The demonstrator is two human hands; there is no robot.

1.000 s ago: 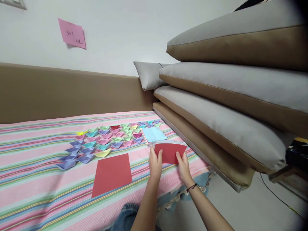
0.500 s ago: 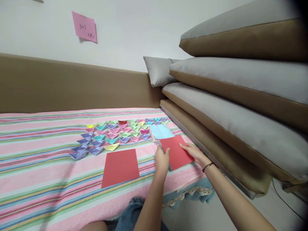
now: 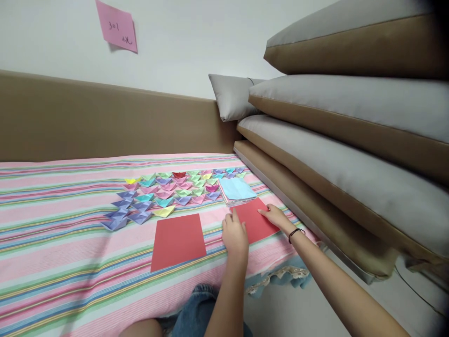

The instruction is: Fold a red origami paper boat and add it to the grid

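A stack of square red paper (image 3: 255,222) lies on the striped cloth in front of me. My left hand (image 3: 235,234) is at its left edge, fingers stretched forward and touching the paper. At the right side, my right hand (image 3: 277,217) has its thumb on top of the stack and its other fingers along the far right edge, partly hidden. A single red sheet (image 3: 178,242) lies flat to the left. Just beyond the red stack is a pile of square paper with a light blue sheet (image 3: 237,188) on top.
Several rows of folded paper boats (image 3: 164,193) in many colours stand on the striped cloth (image 3: 63,252). Thick grey and brown cushions (image 3: 336,145) are piled on the right. A grey pillow (image 3: 233,96) and a brown backrest (image 3: 105,121) are behind.
The red stack has come down from a slightly raised, tilted hold to lie flatter on the cloth. My left hand has turned from a thumb-on-top grip to fingers pointing forward.
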